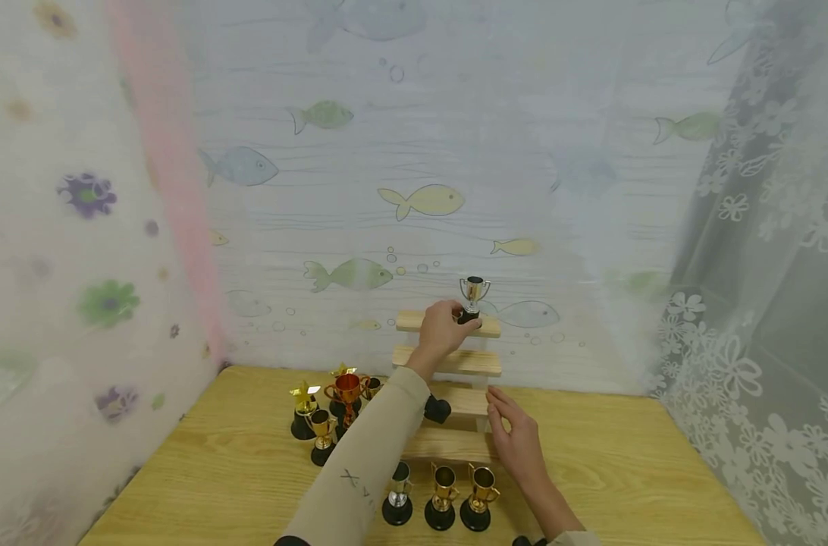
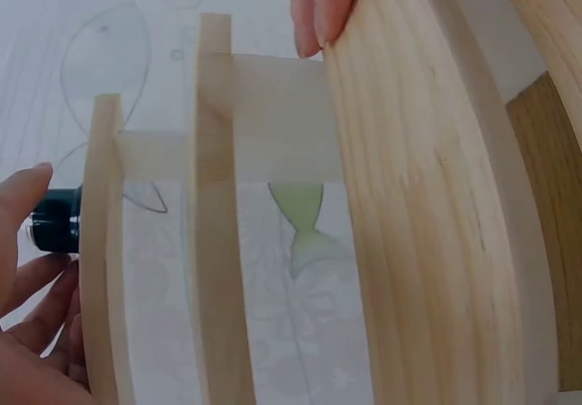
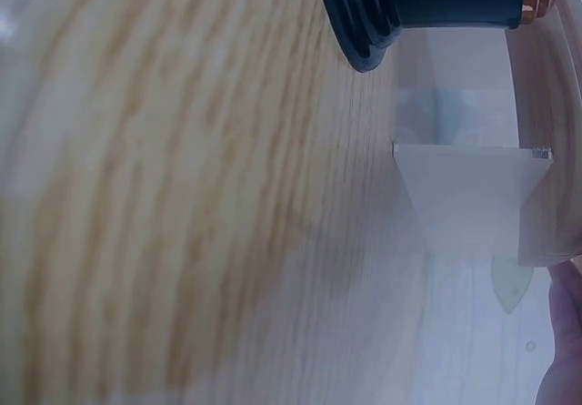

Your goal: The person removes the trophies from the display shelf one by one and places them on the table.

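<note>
A small silver trophy cup (image 1: 475, 290) with two handles stands upright at the top step of a wooden tiered stand (image 1: 448, 360). My left hand (image 1: 441, 334) pinches its black base between thumb and fingers. In the left wrist view that black base (image 2: 59, 221) meets the top step, and the left hand (image 2: 27, 314) is curled about it. Lower down, my right hand (image 1: 519, 440) has its fingers fairly straight, touching the right end of a lower step. Its fingertips (image 2: 318, 14) rest against the step's edge in the left wrist view.
Before the stand are a silver trophy (image 1: 398, 491) and two gold trophies (image 1: 443, 489) (image 1: 482, 489). Several more, including a red cup (image 1: 348, 390) and a star trophy (image 1: 305, 402), cluster left on the wooden table (image 1: 612, 470). Fish-patterned curtain (image 1: 578, 288) hangs behind.
</note>
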A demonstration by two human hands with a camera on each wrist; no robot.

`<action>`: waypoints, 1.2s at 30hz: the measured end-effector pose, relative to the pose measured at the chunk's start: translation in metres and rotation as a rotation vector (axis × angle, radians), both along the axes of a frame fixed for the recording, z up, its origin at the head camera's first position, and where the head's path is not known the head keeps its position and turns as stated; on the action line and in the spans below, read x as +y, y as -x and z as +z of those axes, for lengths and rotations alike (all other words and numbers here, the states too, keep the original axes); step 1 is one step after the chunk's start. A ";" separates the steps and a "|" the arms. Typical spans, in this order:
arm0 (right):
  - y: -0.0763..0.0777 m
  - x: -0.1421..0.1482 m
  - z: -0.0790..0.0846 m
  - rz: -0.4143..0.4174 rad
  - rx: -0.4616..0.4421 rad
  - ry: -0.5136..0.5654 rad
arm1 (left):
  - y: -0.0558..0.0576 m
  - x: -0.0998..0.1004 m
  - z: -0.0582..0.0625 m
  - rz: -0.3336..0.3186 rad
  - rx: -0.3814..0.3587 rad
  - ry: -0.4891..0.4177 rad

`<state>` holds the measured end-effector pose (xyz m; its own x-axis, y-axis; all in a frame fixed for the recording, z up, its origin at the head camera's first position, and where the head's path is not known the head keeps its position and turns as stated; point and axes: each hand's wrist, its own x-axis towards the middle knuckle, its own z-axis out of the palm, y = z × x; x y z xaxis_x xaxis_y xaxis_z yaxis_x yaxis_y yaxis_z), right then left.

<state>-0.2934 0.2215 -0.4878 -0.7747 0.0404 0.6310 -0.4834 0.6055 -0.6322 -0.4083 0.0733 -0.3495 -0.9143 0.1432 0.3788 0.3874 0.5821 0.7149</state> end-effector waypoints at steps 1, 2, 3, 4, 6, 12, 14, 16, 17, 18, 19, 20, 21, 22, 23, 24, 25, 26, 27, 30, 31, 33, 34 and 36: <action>0.000 0.000 0.000 0.001 -0.003 0.001 | 0.000 0.001 -0.001 0.009 0.006 0.002; 0.000 0.000 0.000 0.001 -0.004 0.002 | 0.000 0.001 -0.002 0.017 0.011 0.001; 0.000 0.000 0.000 0.000 -0.005 0.003 | 0.000 0.002 -0.002 0.025 0.018 0.001; 0.000 0.000 0.000 0.000 -0.006 0.004 | 0.000 0.003 -0.003 0.032 0.027 0.002; 0.000 0.000 0.001 -0.002 -0.006 0.005 | 0.000 0.004 -0.004 0.045 0.048 0.005; 0.000 0.000 0.001 -0.002 -0.012 0.007 | -0.003 0.007 -0.004 0.079 0.084 0.000; 0.000 -0.001 0.001 0.000 -0.017 0.007 | -0.003 0.007 -0.004 0.089 0.084 -0.002; 0.000 -0.001 0.001 0.003 -0.019 0.009 | -0.002 0.008 -0.005 0.097 0.085 -0.001; 0.000 -0.001 0.001 0.002 -0.020 0.009 | -0.001 0.008 -0.006 0.098 0.087 0.001; 0.000 -0.001 0.001 0.001 -0.022 0.009 | -0.001 0.008 -0.006 0.098 0.087 0.004; 0.000 -0.001 0.001 -0.001 -0.023 0.009 | 0.000 0.008 -0.006 0.099 0.087 0.009; 0.000 -0.001 0.001 -0.002 -0.027 0.010 | 0.000 0.009 -0.007 0.102 0.087 0.017; 0.000 -0.001 0.001 -0.004 -0.027 0.010 | 0.000 0.009 -0.007 0.103 0.089 0.024; 0.000 -0.001 0.001 -0.007 -0.024 0.008 | 0.001 0.009 -0.007 0.106 0.090 0.033; 0.000 -0.001 0.001 -0.008 -0.021 0.005 | 0.000 0.009 -0.006 0.105 0.088 0.040; 0.000 -0.001 0.001 -0.010 -0.014 0.002 | 0.000 0.009 -0.006 0.105 0.086 0.048; 0.000 -0.001 0.001 -0.012 -0.009 -0.001 | -0.001 0.008 -0.006 0.104 0.083 0.054; 0.000 -0.001 0.001 -0.012 -0.002 -0.003 | -0.001 0.008 -0.005 0.100 0.079 0.057; 0.000 -0.001 0.000 -0.013 0.009 -0.008 | -0.002 0.007 -0.005 0.092 0.075 0.055; -0.001 -0.001 0.000 -0.015 0.013 -0.014 | -0.004 0.005 -0.004 0.063 0.052 0.036; -0.001 -0.001 0.000 -0.015 0.009 -0.012 | -0.004 0.004 -0.004 0.053 0.043 0.026; -0.001 -0.001 0.000 -0.015 -0.001 -0.008 | -0.003 0.001 -0.004 0.035 0.032 0.007; -0.001 -0.001 0.000 -0.015 -0.006 -0.004 | -0.003 0.000 -0.005 0.029 0.025 0.001; -0.001 -0.001 0.000 -0.013 -0.009 0.001 | -0.002 -0.002 -0.005 0.017 0.015 -0.007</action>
